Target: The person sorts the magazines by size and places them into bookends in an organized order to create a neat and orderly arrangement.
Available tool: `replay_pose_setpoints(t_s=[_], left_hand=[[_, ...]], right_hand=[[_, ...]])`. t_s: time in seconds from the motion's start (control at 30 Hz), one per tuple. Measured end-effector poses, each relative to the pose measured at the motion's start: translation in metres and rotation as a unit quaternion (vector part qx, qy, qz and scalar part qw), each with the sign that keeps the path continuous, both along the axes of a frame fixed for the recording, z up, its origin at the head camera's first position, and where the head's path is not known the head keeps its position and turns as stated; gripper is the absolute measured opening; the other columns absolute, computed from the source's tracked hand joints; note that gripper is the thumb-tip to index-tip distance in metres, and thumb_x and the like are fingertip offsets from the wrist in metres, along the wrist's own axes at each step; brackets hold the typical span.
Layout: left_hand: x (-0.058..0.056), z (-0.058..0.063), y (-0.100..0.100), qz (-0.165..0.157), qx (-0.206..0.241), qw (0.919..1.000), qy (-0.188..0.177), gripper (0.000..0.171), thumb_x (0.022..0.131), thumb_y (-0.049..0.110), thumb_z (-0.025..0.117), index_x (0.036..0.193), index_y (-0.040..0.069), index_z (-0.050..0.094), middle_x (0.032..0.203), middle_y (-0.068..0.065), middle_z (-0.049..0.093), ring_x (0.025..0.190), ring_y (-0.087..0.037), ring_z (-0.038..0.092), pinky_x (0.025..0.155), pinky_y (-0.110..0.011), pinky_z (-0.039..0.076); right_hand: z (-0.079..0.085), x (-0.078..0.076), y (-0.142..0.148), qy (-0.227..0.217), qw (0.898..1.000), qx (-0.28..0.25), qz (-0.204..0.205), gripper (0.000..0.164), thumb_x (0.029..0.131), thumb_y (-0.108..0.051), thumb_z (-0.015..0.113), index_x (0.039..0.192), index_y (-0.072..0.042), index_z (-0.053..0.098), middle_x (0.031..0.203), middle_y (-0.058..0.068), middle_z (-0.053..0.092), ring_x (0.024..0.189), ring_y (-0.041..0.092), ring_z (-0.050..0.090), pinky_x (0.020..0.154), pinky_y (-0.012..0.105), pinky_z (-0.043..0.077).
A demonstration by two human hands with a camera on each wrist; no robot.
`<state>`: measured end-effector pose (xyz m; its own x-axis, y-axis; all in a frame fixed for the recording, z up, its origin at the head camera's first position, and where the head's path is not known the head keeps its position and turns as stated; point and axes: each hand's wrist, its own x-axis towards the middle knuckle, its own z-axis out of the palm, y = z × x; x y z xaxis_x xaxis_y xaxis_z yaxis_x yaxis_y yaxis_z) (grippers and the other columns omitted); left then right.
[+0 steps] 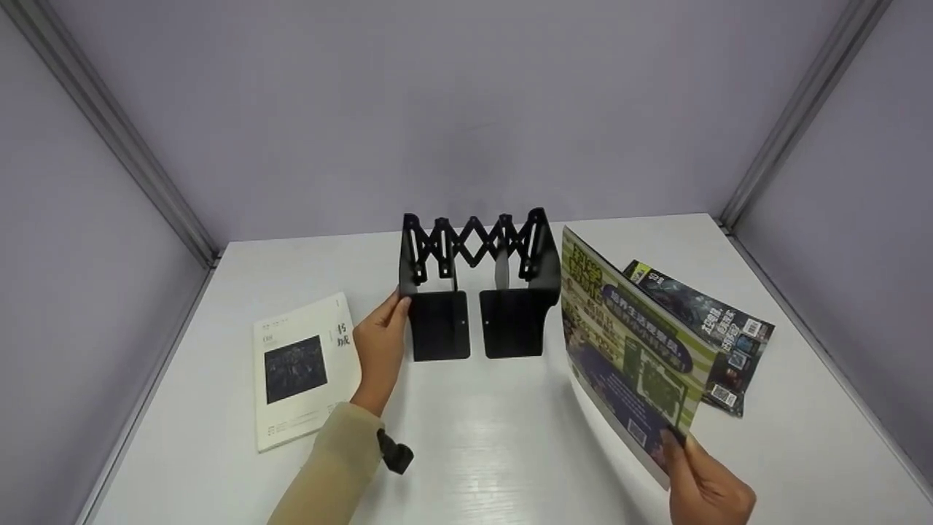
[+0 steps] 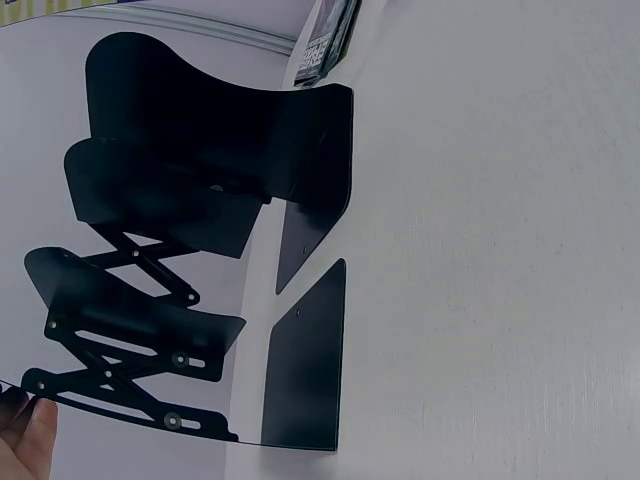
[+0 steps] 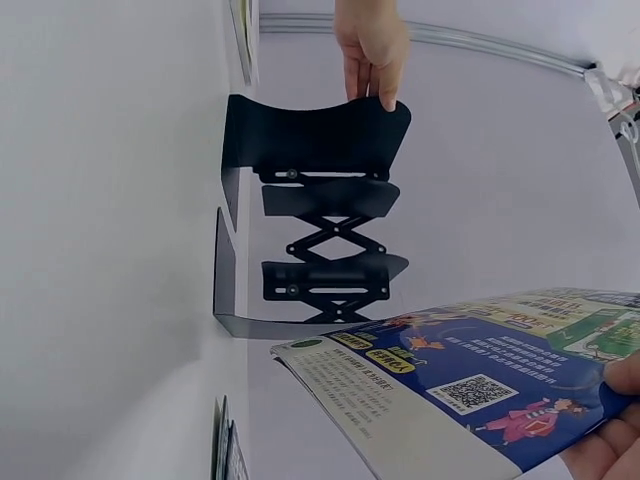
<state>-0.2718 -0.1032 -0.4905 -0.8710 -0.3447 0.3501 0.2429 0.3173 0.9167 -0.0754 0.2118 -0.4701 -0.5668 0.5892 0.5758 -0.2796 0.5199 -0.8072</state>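
A black expandable bookend [image 1: 512,321] with a scissor lattice at its back stands on the white table. My left hand [image 1: 380,339] pinches the upright end plate on its left side; the right wrist view shows that hand [image 3: 372,50] with fingers and thumb on either side of the plate's edge. In my right hand [image 1: 703,481] is a green and purple magazine [image 1: 634,357], gripped at its lower corner with the thumb on the cover. It is held up, tilted, to the right of the bookend. No book stands between the bookend's plates.
A cream-coloured book [image 1: 299,430] with a dark picture lies flat at the left. Behind the held magazine, dark magazines [image 1: 736,357] lie at the right, partly covered from view. Pale walls [image 1: 466,109] enclose the table [image 1: 466,452] at the back and sides.
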Motion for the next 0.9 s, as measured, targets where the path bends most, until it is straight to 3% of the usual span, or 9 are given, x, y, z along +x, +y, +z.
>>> replay_pose_setpoints(t_s=[0.1,0.27,0.43,0.7,0.8,0.9], left_hand=[[0.0,0.0,0.0,0.0,0.0,1.0,0.0,0.029,0.094,0.017,0.07,0.119,0.003,0.071,0.116,-0.012,0.072,0.108,-0.024,0.071,0.082,-0.028,0.059],[0.001,0.001,-0.001,-0.013,0.012,0.9998,0.0,0.03,0.095,0.016,0.068,0.122,0.002,0.069,0.119,-0.015,0.071,0.111,-0.025,0.07,0.084,-0.023,0.058],[0.001,0.001,-0.001,-0.017,0.021,0.9996,-0.001,0.03,0.095,0.016,0.068,0.122,0.002,0.069,0.119,-0.015,0.071,0.11,-0.024,0.07,0.083,-0.019,0.058],[0.001,0.002,0.001,-0.005,0.01,0.9999,-0.003,0.029,0.094,0.016,0.069,0.12,0.003,0.07,0.118,-0.014,0.071,0.11,-0.024,0.07,0.085,-0.027,0.059],[0.001,0.002,0.001,-0.002,0.007,1.0,-0.001,0.029,0.094,0.016,0.069,0.12,0.003,0.07,0.117,-0.014,0.071,0.11,-0.024,0.07,0.084,-0.026,0.059],[0.0,0.002,0.001,-0.001,0.004,1.0,0.001,0.029,0.094,0.016,0.069,0.12,0.002,0.07,0.117,-0.015,0.071,0.109,-0.025,0.07,0.083,-0.026,0.059]], right_hand=[[0.001,0.001,-0.003,-0.013,1.0,0.001,0.005,0.027,0.077,0.023,0.069,0.103,0.014,0.069,0.096,-0.029,0.062,0.082,-0.014,0.065,0.061,0.008,0.053],[0.001,-0.001,-0.005,0.021,0.999,0.002,0.033,0.028,0.076,0.027,0.066,0.102,0.019,0.066,0.098,-0.024,0.065,0.086,-0.01,0.067,0.064,0.008,0.053],[0.0,-0.003,-0.009,0.028,0.999,0.002,0.042,0.028,0.074,0.03,0.065,0.101,0.021,0.065,0.098,-0.027,0.065,0.087,-0.011,0.067,0.065,0.007,0.053],[-0.007,-0.014,-0.014,0.043,0.996,0.012,0.077,0.027,0.074,0.031,0.064,0.099,0.023,0.065,0.098,-0.026,0.065,0.087,-0.01,0.067,0.064,0.008,0.053],[-0.009,-0.022,-0.015,0.047,0.995,0.016,0.091,0.026,0.074,0.03,0.065,0.099,0.021,0.067,0.098,-0.021,0.067,0.085,-0.009,0.068,0.063,0.008,0.054],[-0.011,-0.03,-0.016,0.056,0.993,0.026,0.101,0.027,0.074,0.028,0.066,0.1,0.02,0.068,0.096,-0.003,0.072,0.087,-0.008,0.068,0.064,0.008,0.054]])
